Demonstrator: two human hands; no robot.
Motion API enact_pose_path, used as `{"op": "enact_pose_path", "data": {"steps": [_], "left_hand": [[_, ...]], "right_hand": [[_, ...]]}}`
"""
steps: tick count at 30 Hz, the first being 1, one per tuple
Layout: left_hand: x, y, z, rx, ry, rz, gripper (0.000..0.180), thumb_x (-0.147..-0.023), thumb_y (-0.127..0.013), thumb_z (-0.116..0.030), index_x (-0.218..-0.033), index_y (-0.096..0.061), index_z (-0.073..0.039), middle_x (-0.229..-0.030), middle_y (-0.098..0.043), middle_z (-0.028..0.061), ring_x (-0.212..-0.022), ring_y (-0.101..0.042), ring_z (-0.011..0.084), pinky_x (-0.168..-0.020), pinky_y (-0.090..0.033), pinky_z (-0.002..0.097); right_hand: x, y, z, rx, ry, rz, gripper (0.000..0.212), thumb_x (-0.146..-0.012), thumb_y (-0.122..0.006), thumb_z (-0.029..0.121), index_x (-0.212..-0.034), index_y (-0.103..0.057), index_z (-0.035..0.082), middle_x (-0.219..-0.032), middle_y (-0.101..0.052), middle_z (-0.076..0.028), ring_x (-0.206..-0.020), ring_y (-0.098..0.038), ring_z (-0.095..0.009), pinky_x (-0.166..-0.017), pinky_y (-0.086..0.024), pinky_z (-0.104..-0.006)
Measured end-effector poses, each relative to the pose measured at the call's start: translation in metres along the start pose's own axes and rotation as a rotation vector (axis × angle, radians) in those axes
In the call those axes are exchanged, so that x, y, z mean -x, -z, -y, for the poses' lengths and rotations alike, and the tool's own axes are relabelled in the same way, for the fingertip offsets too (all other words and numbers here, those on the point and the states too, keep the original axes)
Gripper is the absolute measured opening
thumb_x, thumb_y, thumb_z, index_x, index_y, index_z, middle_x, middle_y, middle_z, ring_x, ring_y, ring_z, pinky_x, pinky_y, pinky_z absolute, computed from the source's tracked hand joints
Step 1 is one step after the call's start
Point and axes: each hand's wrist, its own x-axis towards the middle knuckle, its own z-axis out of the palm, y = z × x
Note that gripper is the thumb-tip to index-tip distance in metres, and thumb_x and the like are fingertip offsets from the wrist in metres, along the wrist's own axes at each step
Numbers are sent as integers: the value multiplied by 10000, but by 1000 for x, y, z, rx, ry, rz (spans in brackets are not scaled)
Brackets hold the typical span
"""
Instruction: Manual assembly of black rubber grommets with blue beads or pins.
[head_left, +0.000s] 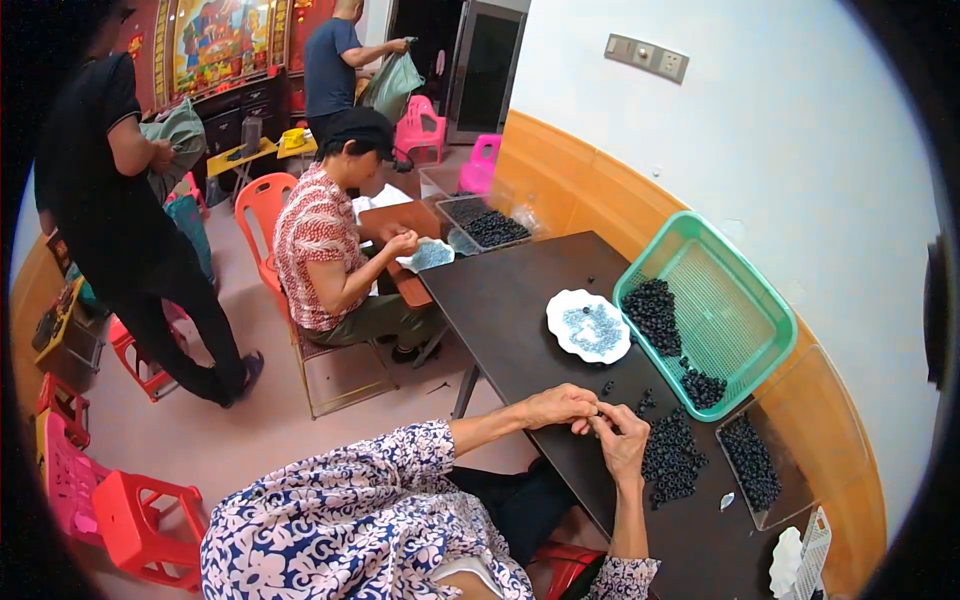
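Note:
My left hand (562, 406) and my right hand (624, 440) meet over the near edge of the dark table (505, 290), fingertips pinched together. A small black part (599, 413) shows partly between them; the fingers hide most of it, and what the left fingertips grip is too small to make out. Just right of my right hand lies a spread pile of small black ring-shaped parts (672, 460). Beyond my hands stands a white scalloped plate (556, 335) with small pale bluish pieces (597, 328) on it. A few loose black parts (608, 387) lie between plate and hands.
A green basket (785, 310) with heaps of black parts stands against the wall. Nearer is a clear tray (762, 522) of black parts. A seated person (330, 240) works at an adjoining table; two people (125, 210) (335, 65) stand holding bags. Red stools (150, 520) stand left.

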Motion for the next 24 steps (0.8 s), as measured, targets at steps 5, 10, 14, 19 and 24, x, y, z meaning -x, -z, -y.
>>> {"op": "enact_pose_path", "data": {"steps": [5,10,14,19,24], "left_hand": [[4,-2,-10,38,66,27,227,-936,-497,-197,-904,-586,10,-682,-544,28,-704,-560,123,-697,-460,247],[5,-4,-13,145,72,44,253,-942,-527,-200,-1012,-596,33,-677,-539,27,-707,-560,124,-716,-461,255],[5,0,-8,150,112,11,246,-925,-546,-216,-958,-616,17,-713,-579,39,-666,-552,98,-635,-441,214],[7,1,-8,195,96,29,271,-926,-562,-237,-965,-619,25,-742,-599,54,-652,-545,93,-630,-436,214],[-2,-2,-1,188,113,20,248,-946,-523,-213,-917,-616,16,-692,-610,55,-693,-591,132,-676,-465,238]], "right_hand": [[2,0,0,-37,9,23,231,-742,-735,-3,-969,-696,-13,-746,-640,-104,-593,-594,-140,-553,-469,-267],[3,1,2,-51,-18,14,235,-741,-740,-6,-972,-695,-13,-748,-638,-100,-603,-595,-143,-560,-471,-269],[2,-5,5,-40,44,-8,202,-748,-724,-19,-947,-695,-23,-693,-602,-72,-579,-566,-118,-535,-439,-243],[0,-4,8,-55,-42,8,197,-753,-724,-14,-948,-696,-15,-683,-589,-66,-571,-555,-117,-524,-426,-243],[2,3,0,-25,-141,33,174,-770,-699,-10,-944,-695,-5,-715,-609,-79,-597,-578,-134,-556,-454,-265]]}}
